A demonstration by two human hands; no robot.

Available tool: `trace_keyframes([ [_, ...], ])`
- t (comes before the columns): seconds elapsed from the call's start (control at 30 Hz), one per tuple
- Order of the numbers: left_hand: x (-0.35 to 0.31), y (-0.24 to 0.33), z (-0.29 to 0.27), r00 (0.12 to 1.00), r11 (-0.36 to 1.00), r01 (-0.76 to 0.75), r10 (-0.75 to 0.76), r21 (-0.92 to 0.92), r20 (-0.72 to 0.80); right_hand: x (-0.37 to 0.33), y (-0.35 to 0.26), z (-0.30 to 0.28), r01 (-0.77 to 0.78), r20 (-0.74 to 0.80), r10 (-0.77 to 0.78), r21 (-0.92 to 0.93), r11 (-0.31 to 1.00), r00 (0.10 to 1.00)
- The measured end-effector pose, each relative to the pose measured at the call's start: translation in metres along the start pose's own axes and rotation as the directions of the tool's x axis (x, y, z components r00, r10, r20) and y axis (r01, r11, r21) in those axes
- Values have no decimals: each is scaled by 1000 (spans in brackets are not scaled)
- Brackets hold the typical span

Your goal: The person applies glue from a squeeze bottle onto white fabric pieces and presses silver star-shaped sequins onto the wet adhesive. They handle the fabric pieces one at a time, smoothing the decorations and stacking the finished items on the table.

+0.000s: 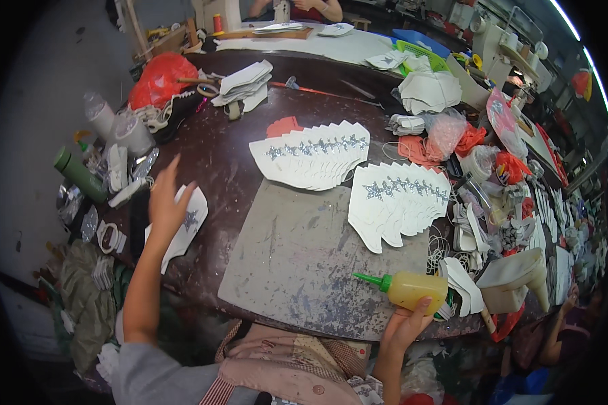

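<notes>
My right hand (407, 325) is wrapped round a yellow squeeze bottle (415, 291) with a green nozzle, tipped on its side so the nozzle points left over the grey board (287, 260). At the left of the table my left hand (167, 202) has its fingers apart, above a white cut piece (182, 236) with a silver glitter star; whether it touches the piece I cannot tell. Two fanned stacks of white shoe-shaped pieces with glitter stars lie beyond the bottle, one stack (311, 165) at the board's far edge and another stack (398, 219) to its right.
Red bags (162, 79), thread cones (130, 135) and a green flask (80, 175) crowd the left edge. White pieces (431, 91), plastic bags and a cream container (513, 273) fill the right side. Across the table sits another person (311, 8) at a machine.
</notes>
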State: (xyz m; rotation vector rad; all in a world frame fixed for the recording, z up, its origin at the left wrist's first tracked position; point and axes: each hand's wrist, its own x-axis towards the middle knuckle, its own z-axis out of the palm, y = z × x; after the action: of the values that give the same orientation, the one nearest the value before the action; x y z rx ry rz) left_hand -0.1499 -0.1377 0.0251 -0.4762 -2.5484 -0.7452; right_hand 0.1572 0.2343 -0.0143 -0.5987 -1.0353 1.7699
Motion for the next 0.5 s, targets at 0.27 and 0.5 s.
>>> trace_keyframes([
  [0.27, -94, -43, 2, 998, 927, -9, 34, 376, -60, 1, 1, -5, -51, 36, 50, 26, 998, 998],
  [0.5, -74, 9, -37, 991, 971, -49, 76, 234, -106, 6, 5, -11, -56, 64, 50, 97, 994, 997],
])
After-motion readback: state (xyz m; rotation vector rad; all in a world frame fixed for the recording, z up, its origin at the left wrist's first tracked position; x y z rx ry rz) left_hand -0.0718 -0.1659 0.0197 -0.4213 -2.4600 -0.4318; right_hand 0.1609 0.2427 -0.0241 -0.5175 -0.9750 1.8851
